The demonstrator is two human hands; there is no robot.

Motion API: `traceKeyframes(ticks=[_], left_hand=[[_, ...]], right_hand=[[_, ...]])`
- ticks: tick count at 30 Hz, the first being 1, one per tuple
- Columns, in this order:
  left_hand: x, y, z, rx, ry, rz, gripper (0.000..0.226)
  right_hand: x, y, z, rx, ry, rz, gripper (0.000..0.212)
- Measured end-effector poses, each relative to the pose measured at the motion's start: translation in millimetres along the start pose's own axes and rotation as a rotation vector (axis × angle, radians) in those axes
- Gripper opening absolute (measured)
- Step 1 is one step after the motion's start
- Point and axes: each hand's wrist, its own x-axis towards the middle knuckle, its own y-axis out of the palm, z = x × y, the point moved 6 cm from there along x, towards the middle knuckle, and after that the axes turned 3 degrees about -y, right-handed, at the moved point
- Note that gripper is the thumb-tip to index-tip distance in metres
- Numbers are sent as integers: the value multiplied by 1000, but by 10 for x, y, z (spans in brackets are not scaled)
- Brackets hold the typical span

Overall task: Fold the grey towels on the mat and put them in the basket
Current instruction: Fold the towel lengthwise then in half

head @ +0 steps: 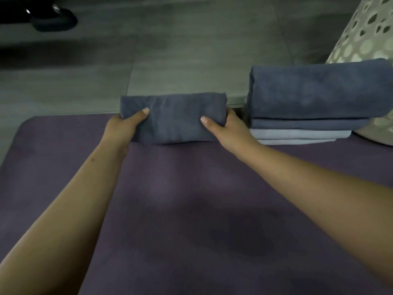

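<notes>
Folded towel point(173, 119), centre of frame: grey-blue cloth, matt, soft short nap, faint creases across its top face. Stack of towels point(308, 107), right of frame: same matt cloth — the top piece plusher, the lower layers paler and smoother. Mat point(191, 209), lower frame: purple, matt, finely ribbed texture. Floor point(170, 50), upper frame: large grey tiles, smooth, dull sheen. Cushion point(365, 35), upper right: woven fabric with a dotted pattern — slight sheen.

Grey-blue towel point(172, 118) (purple mat point(191, 209))

Head camera looks forward and down, close over the mat point(191, 209).
</notes>
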Motion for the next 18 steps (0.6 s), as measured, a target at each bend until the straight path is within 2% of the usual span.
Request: traceKeyframes(ticks=[6,11,16,18], left_hand=[[363,126,10,149,56,15,64],[495,199,-53,271,135,0,60],[563,282,153,454,-2,27,74],[526,240,155,534,17,-100,81]], right_hand=[[372,44,-134,-2,118,-142,49],[478,-42,-159,-24,133,-324,40],[500,15,-256,-156,219,-282,50],[497,24,-264,-214,247,-260,54]])
